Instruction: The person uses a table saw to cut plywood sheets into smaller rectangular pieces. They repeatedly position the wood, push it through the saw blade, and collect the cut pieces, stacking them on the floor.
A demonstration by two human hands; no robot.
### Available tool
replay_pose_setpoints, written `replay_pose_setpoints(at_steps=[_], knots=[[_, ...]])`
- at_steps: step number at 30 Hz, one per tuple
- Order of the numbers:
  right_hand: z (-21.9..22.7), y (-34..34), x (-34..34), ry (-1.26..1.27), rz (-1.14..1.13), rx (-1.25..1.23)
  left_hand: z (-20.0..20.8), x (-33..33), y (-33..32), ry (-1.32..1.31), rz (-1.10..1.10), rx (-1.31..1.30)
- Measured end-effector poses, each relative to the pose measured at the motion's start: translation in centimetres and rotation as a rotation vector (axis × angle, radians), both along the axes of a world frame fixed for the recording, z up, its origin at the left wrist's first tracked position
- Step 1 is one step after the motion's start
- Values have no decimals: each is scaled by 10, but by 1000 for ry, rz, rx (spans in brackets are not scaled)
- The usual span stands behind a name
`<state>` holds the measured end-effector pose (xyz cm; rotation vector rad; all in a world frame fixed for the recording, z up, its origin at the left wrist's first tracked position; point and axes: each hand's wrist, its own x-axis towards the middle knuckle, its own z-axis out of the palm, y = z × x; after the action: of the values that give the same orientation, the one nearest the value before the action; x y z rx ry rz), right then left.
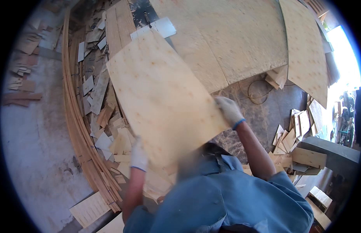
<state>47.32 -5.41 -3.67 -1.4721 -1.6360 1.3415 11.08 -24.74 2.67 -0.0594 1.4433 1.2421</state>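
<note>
A large pale plywood sheet (161, 89) with faint brown knots lies slantwise in front of my body. My left hand (139, 156), in a white glove with a blue cuff, is closed on its near left edge; the fingers are partly blurred. On the right edge, near the close corner, my right hand (229, 110) in a matching glove grips the sheet, its thumb side toward the board. The sheet's far end reaches a white piece (157, 28) and a dark surface with a thin tool (147, 18).
Large plywood panels (242, 42) spread across the far right. Long thin wood strips (77, 143) run along the left, beside loose offcuts (93, 89). More scraps (291, 134) pile up at right near a grey beam (330, 149). A looped cord (260, 93) lies on the dusty floor.
</note>
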Motion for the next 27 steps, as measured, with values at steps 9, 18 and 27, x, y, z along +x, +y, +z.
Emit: replay_pose_setpoints(at_steps=[9, 18, 27], knots=[[2, -131, 147, 737, -765, -779, -67, 253, 11, -68, -638, 471], [-1, -34, 199, 274, -928, -222, -62, 210, 98, 243, -622, 563], [46, 135, 296, 669, -570, -308, -42, 117, 207, -458, 301, 335]])
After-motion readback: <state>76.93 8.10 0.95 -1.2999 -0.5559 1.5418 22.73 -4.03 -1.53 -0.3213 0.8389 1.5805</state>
